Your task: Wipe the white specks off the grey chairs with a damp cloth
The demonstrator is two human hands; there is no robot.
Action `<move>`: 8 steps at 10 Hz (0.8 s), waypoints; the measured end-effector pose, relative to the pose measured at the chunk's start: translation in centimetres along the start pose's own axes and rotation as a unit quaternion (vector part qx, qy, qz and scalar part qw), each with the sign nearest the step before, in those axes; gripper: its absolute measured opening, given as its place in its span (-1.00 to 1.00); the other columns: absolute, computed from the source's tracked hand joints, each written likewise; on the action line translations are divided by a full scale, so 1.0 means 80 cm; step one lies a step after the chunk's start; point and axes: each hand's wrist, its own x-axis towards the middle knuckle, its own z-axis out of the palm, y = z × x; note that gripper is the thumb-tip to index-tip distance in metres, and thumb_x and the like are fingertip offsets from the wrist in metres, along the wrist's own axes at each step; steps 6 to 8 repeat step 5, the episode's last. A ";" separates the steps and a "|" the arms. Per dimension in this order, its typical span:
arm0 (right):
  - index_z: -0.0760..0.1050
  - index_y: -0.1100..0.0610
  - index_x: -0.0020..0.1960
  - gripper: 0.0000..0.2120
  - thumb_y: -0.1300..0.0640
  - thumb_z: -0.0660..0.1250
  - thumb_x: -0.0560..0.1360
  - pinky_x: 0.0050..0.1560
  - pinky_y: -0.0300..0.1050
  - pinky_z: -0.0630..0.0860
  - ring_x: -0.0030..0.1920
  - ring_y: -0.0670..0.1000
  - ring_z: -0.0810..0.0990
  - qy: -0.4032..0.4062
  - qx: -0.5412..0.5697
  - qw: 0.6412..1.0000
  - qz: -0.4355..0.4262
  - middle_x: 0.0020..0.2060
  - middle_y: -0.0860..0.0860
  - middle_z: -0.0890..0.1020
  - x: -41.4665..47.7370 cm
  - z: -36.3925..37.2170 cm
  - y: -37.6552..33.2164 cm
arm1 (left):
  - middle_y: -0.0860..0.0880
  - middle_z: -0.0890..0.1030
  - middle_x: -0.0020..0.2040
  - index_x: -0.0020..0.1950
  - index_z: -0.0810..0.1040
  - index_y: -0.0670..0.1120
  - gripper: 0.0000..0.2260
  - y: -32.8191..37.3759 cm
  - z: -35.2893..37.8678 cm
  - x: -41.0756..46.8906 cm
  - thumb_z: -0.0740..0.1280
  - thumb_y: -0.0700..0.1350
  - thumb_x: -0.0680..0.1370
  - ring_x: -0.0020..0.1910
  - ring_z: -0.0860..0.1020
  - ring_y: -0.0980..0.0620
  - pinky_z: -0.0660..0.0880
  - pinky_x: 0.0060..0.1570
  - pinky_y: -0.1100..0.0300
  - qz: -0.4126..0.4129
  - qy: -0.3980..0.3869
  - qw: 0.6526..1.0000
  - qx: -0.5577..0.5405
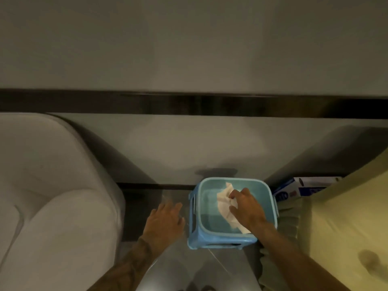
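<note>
1. low in the frame, toward 5 o'clock, a light-blue square tub (pixel 210 241) stands on the glossy floor (pixel 189 269). we cannot tell in this dim light whether it holds water.
2. the right grip (pixel 245 208), a bare hand reaching in from 5 o'clock, has its fingers curled round a crumpled white cloth (pixel 223 204) and pinches it. the cloth lies inside the tub toward its 3 o'clock side, with one end trailing to the rim at about 5 o'clock.
3. the left grip (pixel 165 219), a bare hand on a tattooed forearm (pixel 130 267), sits at the tub's 9 o'clock, just beside it and not touching it. its fingers are nearly straight and a little spread, palm down, with nothing in them. the hand is slightly blurred, and we cannot tell whether it touches the floor.
4. a grey chair (pixel 52 196), pale and thickly padded, fills the frame at 8 o'clock. it stands well apart from the cloth, and its surface detail is too dim for us to read.
5. at the tub's 2 o'clock a blue-and-white box (pixel 304 189) lies on its side, partly hidden behind a yellow-green cover (pixel 346 217) with a frilled edge that takes up the 4 o'clock corner.
6. toward 12 o'clock a plain wall (pixel 189 49) rises, crossed from side to side by a dark band (pixel 189 106).
</note>
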 end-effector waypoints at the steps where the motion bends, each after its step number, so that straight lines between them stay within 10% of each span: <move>1: 0.44 0.01 0.31 -0.69 0.11 0.30 0.58 0.20 -0.01 0.51 0.12 0.10 0.54 -0.022 -0.003 1.000 -0.010 0.16 0.06 0.43 0.053 0.057 0.019 | -0.02 0.39 0.50 0.62 0.25 0.05 -0.52 -0.008 0.049 0.055 0.13 0.09 0.70 0.46 0.37 -0.04 0.30 0.47 0.02 -0.014 -0.002 1.000 0.000; 8: 0.37 0.01 0.44 -0.60 0.09 0.26 0.61 0.31 -0.03 0.45 0.26 0.08 0.53 -0.069 -0.025 0.997 -0.010 0.33 0.01 0.42 0.123 0.161 0.064 | -0.04 0.34 0.55 0.65 0.20 0.04 -0.49 -0.029 0.117 0.141 0.13 0.12 0.70 0.53 0.31 -0.07 0.26 0.54 -0.05 0.002 0.002 1.000 0.024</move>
